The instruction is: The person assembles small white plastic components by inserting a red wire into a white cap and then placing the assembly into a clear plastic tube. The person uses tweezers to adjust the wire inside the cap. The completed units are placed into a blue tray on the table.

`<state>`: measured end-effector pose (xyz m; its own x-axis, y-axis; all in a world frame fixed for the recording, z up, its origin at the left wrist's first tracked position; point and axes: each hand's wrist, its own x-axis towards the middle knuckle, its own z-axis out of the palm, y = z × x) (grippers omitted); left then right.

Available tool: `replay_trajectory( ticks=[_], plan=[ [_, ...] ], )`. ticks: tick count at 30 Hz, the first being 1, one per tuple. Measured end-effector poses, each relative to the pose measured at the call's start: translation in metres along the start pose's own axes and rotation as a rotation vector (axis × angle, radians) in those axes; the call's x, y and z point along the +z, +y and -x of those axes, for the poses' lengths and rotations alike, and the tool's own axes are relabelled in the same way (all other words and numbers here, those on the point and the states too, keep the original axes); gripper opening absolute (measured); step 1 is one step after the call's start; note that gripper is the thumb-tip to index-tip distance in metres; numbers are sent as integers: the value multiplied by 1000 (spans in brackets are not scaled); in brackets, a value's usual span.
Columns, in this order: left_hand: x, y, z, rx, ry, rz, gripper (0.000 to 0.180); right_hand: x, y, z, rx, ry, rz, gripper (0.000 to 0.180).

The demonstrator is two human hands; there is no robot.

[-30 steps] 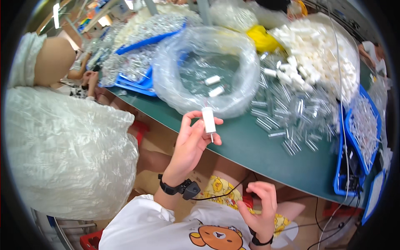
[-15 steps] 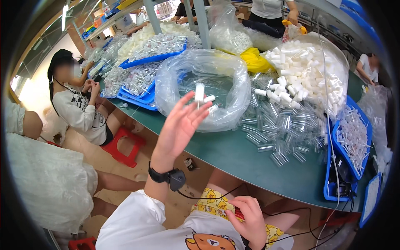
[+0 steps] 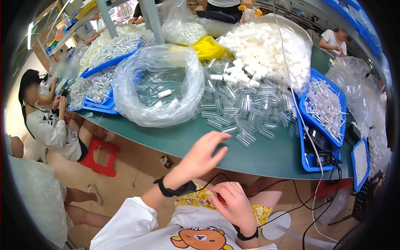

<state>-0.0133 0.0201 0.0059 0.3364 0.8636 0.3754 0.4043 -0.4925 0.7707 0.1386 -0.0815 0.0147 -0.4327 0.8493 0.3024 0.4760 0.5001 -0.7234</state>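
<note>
My left hand (image 3: 203, 155) hovers near the table's front edge with thumb and fingers apart and nothing in it. Its fingertips point toward loose clear plastic tubes (image 3: 246, 138), without touching them. My right hand (image 3: 234, 203) rests over my lap, fingers loosely bent and thumb apart, and no object shows in it. Left of the tubes, a large clear plastic bag (image 3: 129, 102) lies with its edge rolled into a ring. Within the ring are a few white cylinder pieces (image 3: 165, 93). White foam-like cylinders (image 3: 266, 43) form a big heap behind the tubes.
Blue trays (image 3: 306, 156) with small white-stemmed parts stand at the right, crossed by a pale cable (image 3: 290, 79). More filled blue trays (image 3: 110, 66) and a yellow bag (image 3: 208, 48) lie behind the ring. A co-worker (image 3: 52, 121) sits at the left near a red stool (image 3: 100, 156).
The white cylinder piece has left my left hand, and white pieces lie inside the bag ring. That hand has come back toward me and rightward to the tubes. The view has turned right.
</note>
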Motion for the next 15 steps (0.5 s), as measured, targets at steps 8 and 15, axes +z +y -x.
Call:
replay_trajectory(
  ticks=[8, 15],
  plan=[
    [65, 1, -14, 93, 93, -228, 34, -10, 15, 13, 104, 65, 47, 15],
    [67, 3, -12, 29, 108, -292, 30, -36, 32, 14, 161, 77, 134, 13]
  ],
)
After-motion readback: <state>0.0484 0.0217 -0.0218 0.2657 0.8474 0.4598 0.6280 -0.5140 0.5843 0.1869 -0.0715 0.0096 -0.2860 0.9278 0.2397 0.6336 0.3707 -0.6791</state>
